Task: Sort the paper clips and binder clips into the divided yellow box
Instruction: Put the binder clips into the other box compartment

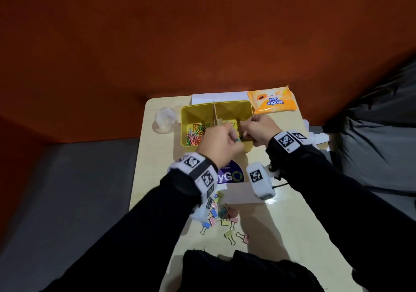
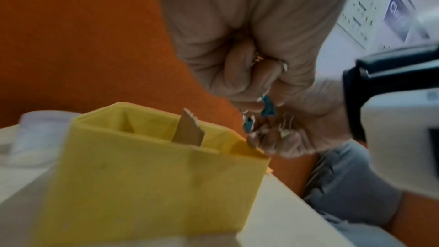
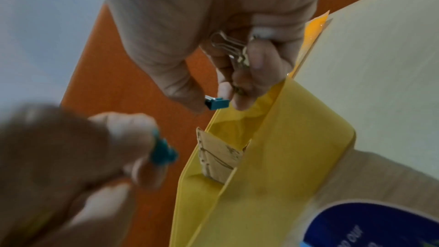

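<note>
It looked like an office desk nook. An orange partition (image 1: 157,32) backed a small pale table (image 1: 281,235) (with stationery and printed paper (image 1: 219,95)).

Your head view is dim overall: the orange wall (image 1: 202,32) falls into deep shadow toward the corners, and the dark sleeves (image 1: 139,224) show almost no detail. The pale table (image 1: 292,235) is the brightest area, with a small glare spot just beside the right wrist camera (image 1: 261,181). Straight edges bow outward near the frame borders, as you'd expect from a wide lens. Your left wrist view is soft with motion blur, so the yellow box (image 2: 154,185) has smeared edges. In your right wrist view the left hand (image 3: 59,166), closest to the lens, is badly out of focus, while the right hand (image 3: 213,35) is sharper.
</note>
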A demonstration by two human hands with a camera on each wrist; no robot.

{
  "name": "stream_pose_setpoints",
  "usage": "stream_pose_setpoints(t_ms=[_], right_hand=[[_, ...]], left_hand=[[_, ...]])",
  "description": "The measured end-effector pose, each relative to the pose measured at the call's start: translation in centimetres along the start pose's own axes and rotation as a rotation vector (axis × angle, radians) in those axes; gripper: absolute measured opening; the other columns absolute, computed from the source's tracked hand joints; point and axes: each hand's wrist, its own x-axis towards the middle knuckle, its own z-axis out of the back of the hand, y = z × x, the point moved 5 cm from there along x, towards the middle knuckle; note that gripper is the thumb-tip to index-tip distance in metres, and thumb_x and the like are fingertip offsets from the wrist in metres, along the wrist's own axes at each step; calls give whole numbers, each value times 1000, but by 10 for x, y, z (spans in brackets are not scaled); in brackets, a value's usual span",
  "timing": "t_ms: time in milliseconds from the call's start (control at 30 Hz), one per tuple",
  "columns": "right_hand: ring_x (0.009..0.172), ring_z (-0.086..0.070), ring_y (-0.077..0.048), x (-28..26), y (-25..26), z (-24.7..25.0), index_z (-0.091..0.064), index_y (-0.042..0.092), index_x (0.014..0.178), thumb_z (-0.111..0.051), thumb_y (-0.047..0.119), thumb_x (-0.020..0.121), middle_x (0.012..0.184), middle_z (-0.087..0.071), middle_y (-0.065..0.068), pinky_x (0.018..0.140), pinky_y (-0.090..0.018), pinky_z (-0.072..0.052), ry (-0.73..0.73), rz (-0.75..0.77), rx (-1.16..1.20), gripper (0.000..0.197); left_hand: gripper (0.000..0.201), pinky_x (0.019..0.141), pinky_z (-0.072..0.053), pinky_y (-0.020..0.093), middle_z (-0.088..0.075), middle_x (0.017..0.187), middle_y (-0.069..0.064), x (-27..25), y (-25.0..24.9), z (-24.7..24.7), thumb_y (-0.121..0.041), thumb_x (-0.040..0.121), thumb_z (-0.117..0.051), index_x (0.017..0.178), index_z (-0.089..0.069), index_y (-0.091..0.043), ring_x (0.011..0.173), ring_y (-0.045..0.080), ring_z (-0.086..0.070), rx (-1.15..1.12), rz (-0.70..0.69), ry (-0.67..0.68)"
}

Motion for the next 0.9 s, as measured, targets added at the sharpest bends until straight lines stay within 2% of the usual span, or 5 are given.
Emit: stream_pose_setpoints(t_ms=[267, 367, 467, 633, 900], right_hand=[[54, -50, -23, 1, 4, 0, -50, 4, 94, -48, 9, 89, 75, -52, -13, 50, -27, -43, -17, -160, 304, 8], [82, -59, -31, 5, 3, 1, -54, 0, 105, -54, 5, 88, 100, -55, -19, 75, -44, -56, -36, -145, 421, 18], [101, -56, -31, 4, 2, 7, -53, 0, 122, -67, 13, 84, 112, -57, -14, 90, -40, -49, -51, -138, 467, 42], [81, -50, -24, -3, 4, 3, -53, 11, 93, -47, 8, 91, 92, -49, -14, 66, -36, -54, -45, -171, 513, 7], [45, -50, -17, -36, -7, -19, -63, 1, 83, -54, 6, 90, 60, -60, -9, 43, -21, -43, 187, 116, 168, 12]], left_hand=[[16, 64, -39, 28, -57, 80, 4, 54, -12, 12, -15, 82, -64, 71, -53, -12, 77, 21, -52, 174, 88, -8], [15, 64, -41, 30, -56, 82, 8, 59, -10, 11, -16, 83, -64, 75, -53, -10, 75, 25, -50, 217, 150, 8], [11, 65, -43, 30, -57, 91, 9, 62, -5, 10, -16, 83, -64, 85, -56, -9, 81, 26, -54, 183, 204, -18], [13, 65, -39, 25, -60, 95, 4, 61, 0, 12, -18, 84, -63, 96, -60, -12, 80, 20, -55, 94, 186, -110], [21, 61, -39, 22, -54, 62, -11, 31, 16, 30, -23, 87, -64, 67, -56, -22, 61, 10, -51, 69, 105, -119]])
